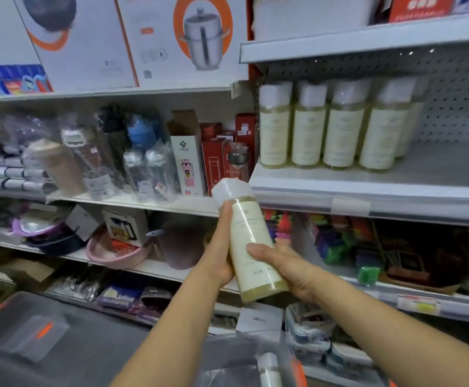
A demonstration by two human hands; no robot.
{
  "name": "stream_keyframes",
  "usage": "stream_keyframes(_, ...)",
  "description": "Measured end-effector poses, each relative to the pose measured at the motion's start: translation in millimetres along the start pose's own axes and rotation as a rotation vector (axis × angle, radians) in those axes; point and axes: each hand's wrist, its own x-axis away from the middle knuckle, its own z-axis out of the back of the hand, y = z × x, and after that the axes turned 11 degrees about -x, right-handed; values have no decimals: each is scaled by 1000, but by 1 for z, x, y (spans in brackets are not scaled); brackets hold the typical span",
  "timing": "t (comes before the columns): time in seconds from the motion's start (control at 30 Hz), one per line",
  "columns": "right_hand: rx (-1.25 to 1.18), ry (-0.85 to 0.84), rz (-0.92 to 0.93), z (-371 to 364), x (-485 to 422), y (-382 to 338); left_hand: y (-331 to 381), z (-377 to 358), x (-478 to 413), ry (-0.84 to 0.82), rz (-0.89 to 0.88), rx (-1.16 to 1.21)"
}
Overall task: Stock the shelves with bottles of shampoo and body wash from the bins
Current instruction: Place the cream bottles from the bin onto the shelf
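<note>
Because the shelf (437, 169) has bare room right of its row, you bring one held bottle (251, 247) up just below its front edge.
The bin (222, 358) lies low before you, one spare bottle (268, 370) showing in it. Four shelved bottles (308, 132) stand upright, labels out, with at least one more behind. Your left hand (219, 255) and right hand (289, 269) both grip the held bottle, cap tilted up, probably ready to stand it.
</note>
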Motion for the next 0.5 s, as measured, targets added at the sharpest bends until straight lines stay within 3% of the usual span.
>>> stream_keyframes(0.2, 79, 115, 200, 33, 24, -49, 34, -58, -12, -109, -70, -96)
stream_keyframes(0.5, 63, 298, 358, 118, 69, -119, 52, -183, -51, -159, -143, -252)
